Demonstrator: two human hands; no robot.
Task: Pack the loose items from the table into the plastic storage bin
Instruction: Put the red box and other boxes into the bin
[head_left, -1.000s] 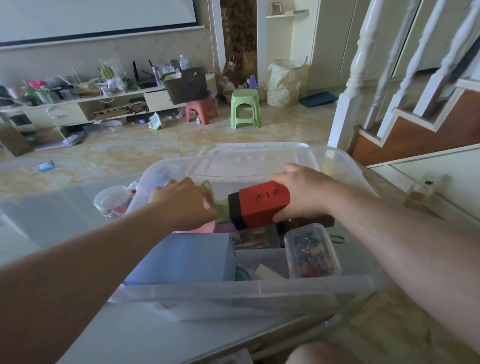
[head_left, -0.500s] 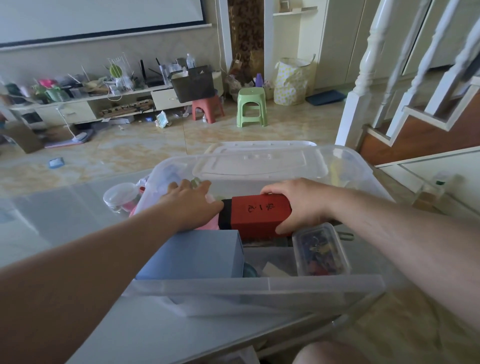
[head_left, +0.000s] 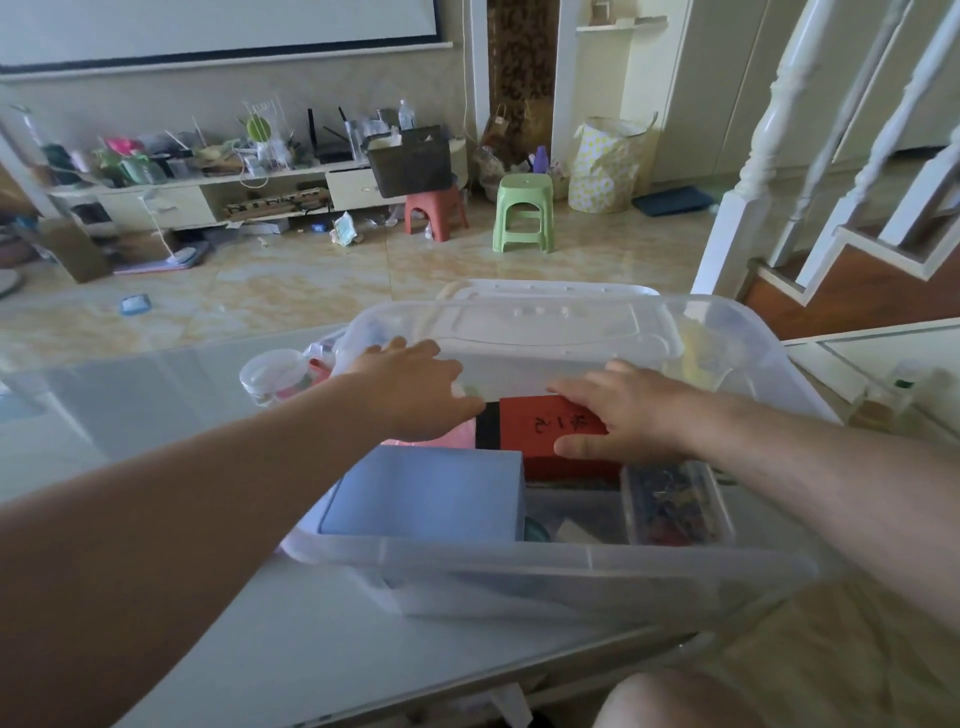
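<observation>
Clear plastic bin (head_left: 571, 564), matt red box (head_left: 550, 428) — glossy glass table (head_left: 156, 410)

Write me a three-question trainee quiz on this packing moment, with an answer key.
1. True or false: the red box is already inside the clear storage bin.
2. Which hand rests on top of the red box? A) left hand B) right hand C) neither
3. Fill in: beside the bin's left end, on the table, stands a small clear ____.

Key:
1. True; it lies in the bin behind the blue box and the small clear case.
2. B; its fingers lie fairly flat on the box, thumb at the near edge.
3. Jar; it is outside the bin.
</observation>
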